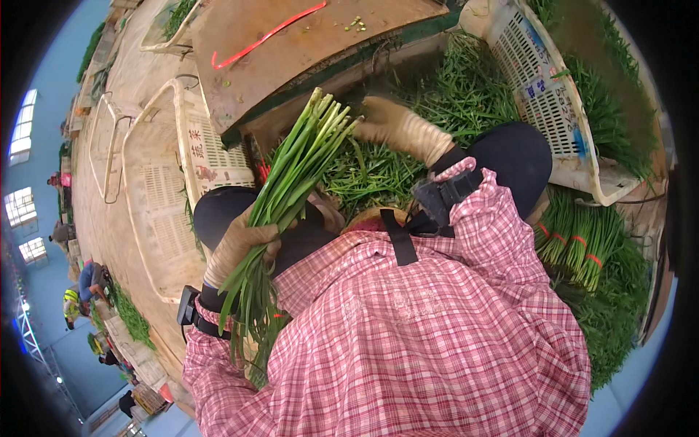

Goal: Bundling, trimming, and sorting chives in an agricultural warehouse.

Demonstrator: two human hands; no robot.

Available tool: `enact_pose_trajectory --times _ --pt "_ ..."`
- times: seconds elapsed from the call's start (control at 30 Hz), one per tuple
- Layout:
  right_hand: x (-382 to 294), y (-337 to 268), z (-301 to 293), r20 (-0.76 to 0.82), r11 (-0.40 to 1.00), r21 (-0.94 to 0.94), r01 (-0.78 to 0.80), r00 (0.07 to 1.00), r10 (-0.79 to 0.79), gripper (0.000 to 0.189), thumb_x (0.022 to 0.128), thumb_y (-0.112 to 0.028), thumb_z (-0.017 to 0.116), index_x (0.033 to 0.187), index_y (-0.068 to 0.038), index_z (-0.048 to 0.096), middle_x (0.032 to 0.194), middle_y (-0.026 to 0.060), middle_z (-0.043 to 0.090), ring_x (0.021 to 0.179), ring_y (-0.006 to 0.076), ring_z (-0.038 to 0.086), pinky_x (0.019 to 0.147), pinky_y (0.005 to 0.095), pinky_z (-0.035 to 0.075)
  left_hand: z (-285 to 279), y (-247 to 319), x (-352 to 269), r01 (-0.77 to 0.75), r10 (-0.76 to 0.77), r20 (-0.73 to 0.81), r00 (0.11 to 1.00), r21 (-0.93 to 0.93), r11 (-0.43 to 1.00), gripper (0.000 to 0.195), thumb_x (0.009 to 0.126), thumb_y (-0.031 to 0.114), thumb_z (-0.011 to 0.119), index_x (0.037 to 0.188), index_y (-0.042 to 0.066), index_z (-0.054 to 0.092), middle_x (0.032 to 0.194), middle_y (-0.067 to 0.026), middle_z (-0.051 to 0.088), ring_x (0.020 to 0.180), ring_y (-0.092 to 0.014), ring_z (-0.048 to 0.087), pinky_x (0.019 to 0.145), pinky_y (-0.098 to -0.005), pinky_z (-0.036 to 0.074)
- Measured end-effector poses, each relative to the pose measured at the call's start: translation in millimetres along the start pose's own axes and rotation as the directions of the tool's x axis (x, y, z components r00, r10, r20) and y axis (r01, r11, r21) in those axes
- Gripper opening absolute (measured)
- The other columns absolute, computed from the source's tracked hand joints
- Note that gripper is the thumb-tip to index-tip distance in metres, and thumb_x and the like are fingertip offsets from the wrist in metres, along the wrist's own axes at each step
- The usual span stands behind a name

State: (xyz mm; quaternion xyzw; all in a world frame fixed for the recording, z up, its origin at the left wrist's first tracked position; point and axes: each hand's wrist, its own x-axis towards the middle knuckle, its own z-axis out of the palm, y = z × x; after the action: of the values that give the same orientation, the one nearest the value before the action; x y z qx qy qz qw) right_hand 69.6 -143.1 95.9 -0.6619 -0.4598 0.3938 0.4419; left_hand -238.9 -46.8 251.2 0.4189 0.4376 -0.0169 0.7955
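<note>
My gloved left hand (240, 243) is closed around a bunch of long green leafy stalks (300, 164), which look like garlic chives or young scallions. Their pale cut ends point up and away from me, while the flat leaves droop past my left wrist. Beside the pale ends is my gloved right hand (385, 120), slightly blurred, its fingertips close to the outermost stalk. Whether those fingers pinch a stalk is hard to make out. Loose green trimmings (371, 169) lie heaped between my knees and under the right hand.
Ahead stands a brown board-topped table (311, 54) bearing a red strip (267, 35). White plastic crates flank me, one at left (215, 147) and another at right (546, 93). Red-tied green bundles (584, 240) lie at right. Distant people (87, 287) work at far left.
</note>
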Motion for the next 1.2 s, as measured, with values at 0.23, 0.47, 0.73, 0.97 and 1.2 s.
enact_pose_trajectory --times 0.23,0.47,0.73,0.97,1.2 --pt "-3.1 11.7 -19.6 -0.342 0.917 0.396 0.043 0.934 0.104 0.015 0.085 -0.012 0.067 0.097 -0.005 0.073 0.082 0.006 0.071 0.066 0.0126 0.061 0.063 0.0271 0.052 -3.9 -11.1 -0.7 0.091 -0.084 0.067 0.994 -0.116 0.989 0.042 0.084 0.01 0.069 0.121 -0.001 0.051 0.102 -0.0115 0.061 0.055 -0.007 0.047 0.048 -0.0211 0.041" --pt "-30.9 -58.2 -2.3 -0.388 0.974 -0.015 0.225 0.897 -0.213 0.026 0.081 -0.02 0.071 0.102 -0.005 0.066 0.095 0.0132 0.067 0.085 0.0248 0.064 0.078 0.0351 0.051 1.7 -17.3 -0.7 0.082 -0.068 0.098 0.993 -0.145 0.986 0.04 0.087 0.021 0.068 0.117 0.0 0.053 0.101 -0.0073 0.059 0.057 -0.005 0.047 0.045 -0.0177 0.039" --pt "-31.1 -80.5 9.2 -0.234 0.941 -0.243 -0.235 0.956 0.178 0.042 0.08 -0.037 0.069 0.109 -0.006 0.065 0.103 0.0171 0.068 0.096 0.0332 0.065 0.086 0.0402 0.05 -2.5 -19.1 1.6 0.109 -0.096 0.103 0.99 -0.134 0.985 0.034 0.088 0.017 0.067 0.114 -0.001 0.054 0.101 -0.0089 0.06 0.053 -0.006 0.044 0.05 -0.0214 0.04" --pt "-13.1 -47.3 2.3 -0.334 0.759 -0.619 -0.202 0.942 -0.022 0.023 0.087 -0.023 0.055 0.098 -0.008 0.068 0.093 0.0177 0.069 0.082 0.0358 0.067 0.074 0.0425 0.055 -2.3 -21.5 0.3 0.07 -0.069 0.02 0.997 -0.051 0.996 0.035 0.084 0.011 0.071 0.112 -0.003 0.056 0.096 -0.0097 0.061 0.053 -0.008 0.047 0.046 -0.0219 0.039" --pt "-28.3 -89.7 -15.1 -0.17 0.947 0.29 -0.139 0.966 0.193 0.023 0.085 -0.019 0.064 0.091 0.002 0.066 0.068 0.0069 0.066 0.049 0.0139 0.061 0.046 0.0274 0.05 14.0 -23.1 1.9 -0.001 0.006 -0.06 0.998 0.095 0.995 0.03 0.082 0.008 0.071 0.107 -0.006 0.06 0.088 -0.0113 0.065 0.052 -0.01 0.051 0.046 -0.0213 0.042"
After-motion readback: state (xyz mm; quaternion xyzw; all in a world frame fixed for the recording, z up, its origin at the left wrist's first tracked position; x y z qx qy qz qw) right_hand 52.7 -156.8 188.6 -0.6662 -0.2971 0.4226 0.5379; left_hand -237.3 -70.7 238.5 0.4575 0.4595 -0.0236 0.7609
